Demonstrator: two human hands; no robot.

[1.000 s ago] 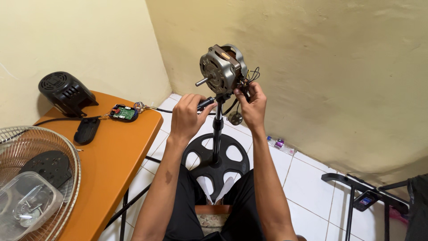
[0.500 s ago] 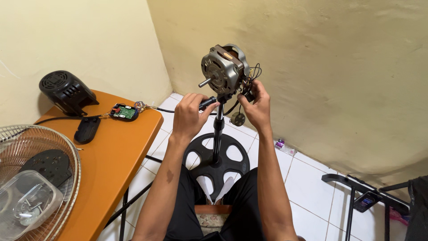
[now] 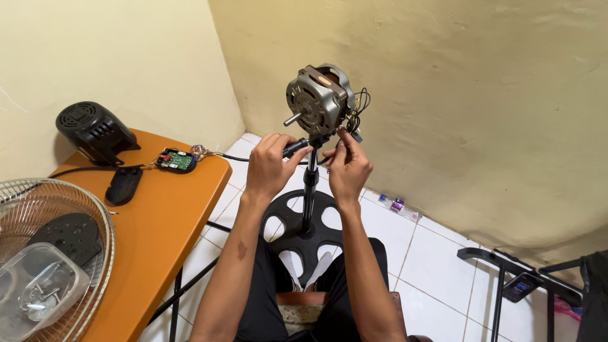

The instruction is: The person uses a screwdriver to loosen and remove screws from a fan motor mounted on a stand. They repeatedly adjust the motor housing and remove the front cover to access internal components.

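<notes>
A bare grey fan motor (image 3: 316, 98) with a protruding shaft sits on top of a black stand pole (image 3: 310, 190) that rises from a round black base (image 3: 305, 221) on the floor. My left hand (image 3: 269, 166) is closed around a black tool handle (image 3: 295, 148) held just under the motor. My right hand (image 3: 347, 163) pinches the black wires (image 3: 358, 111) at the motor's rear underside.
An orange table (image 3: 164, 209) at left carries a black fan housing (image 3: 95, 132), a green circuit board (image 3: 176, 160), a black cover (image 3: 123, 185), a wire fan guard (image 3: 44, 253) and a clear plastic container (image 3: 38, 288). A black metal frame (image 3: 506, 272) stands at right. A small bottle (image 3: 398, 206) lies by the wall.
My right hand has shifted from the side of the motor down toward its underside, closer to my left hand. The view has moved slightly.
</notes>
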